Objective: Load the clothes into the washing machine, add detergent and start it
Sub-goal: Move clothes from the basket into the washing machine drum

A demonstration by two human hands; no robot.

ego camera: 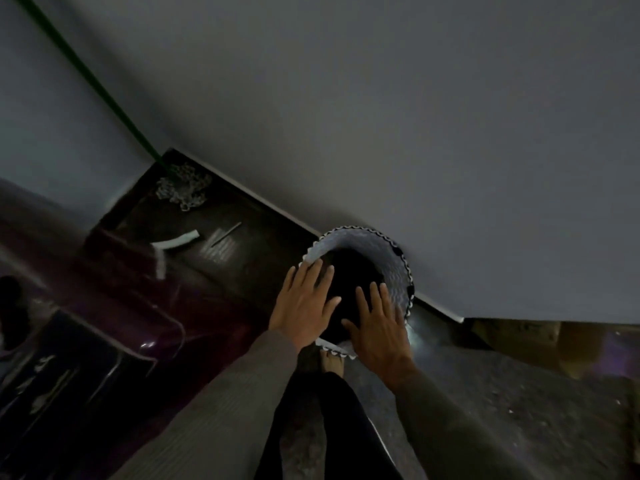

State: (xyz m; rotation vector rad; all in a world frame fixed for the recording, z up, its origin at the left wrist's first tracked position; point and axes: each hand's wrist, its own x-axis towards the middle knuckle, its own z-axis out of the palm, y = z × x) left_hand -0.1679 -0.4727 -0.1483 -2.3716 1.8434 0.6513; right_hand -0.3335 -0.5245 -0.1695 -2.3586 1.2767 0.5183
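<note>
A white woven laundry basket (388, 251) with a scalloped dark-trimmed rim stands on the floor against the wall. Dark clothes (349, 271) fill its inside. My left hand (304, 303) hovers over the basket's left rim, fingers straight and spread. Over the basket's near right side is my right hand (377, 327), also flat with fingers spread. Neither hand holds anything. A dark maroon washing machine (114, 320) sits at the left, its lid area blurred and dim.
A mop with a green handle (86, 74) and a white stringy head (183, 188) leans in the corner. A white strip (176, 239) lies on the dark surface behind the machine. My bare foot (332, 362) stands by the basket. A grey wall (415, 133) fills the background.
</note>
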